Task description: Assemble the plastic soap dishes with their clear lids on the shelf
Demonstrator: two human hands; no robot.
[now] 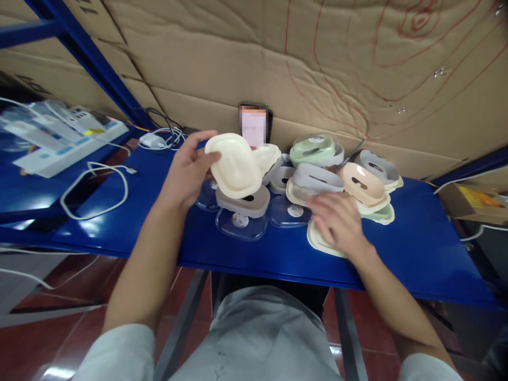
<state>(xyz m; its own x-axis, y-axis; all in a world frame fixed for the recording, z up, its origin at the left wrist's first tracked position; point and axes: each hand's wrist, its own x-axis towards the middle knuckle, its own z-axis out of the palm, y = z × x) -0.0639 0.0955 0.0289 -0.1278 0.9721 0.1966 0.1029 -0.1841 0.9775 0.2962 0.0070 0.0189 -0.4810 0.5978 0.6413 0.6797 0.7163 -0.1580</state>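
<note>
My left hand [189, 168] pinches a cream soap-dish tray [235, 165] by its left edge, thumb on top, and holds it raised above the table. Below it sit a grey slotted soap-dish insert [245, 203] and a clear lid [242, 226] with a round label. My right hand [337, 219], slightly blurred, hovers with thumb and fingers apart over another cream tray [323, 241], partly hiding it. Just beyond its fingers, a light grey insert [319, 178] rests in a cream tray. Another labelled clear lid [286, 211] lies to the left of the right hand.
Peach [365, 182], green [313, 151] and grey soap-dish parts are stacked at the back right of the blue table [420, 238]. A phone [254, 126] leans on the cardboard wall. White cables [95, 196] and a power strip [75, 148] lie left. A carton [472, 203] stands right.
</note>
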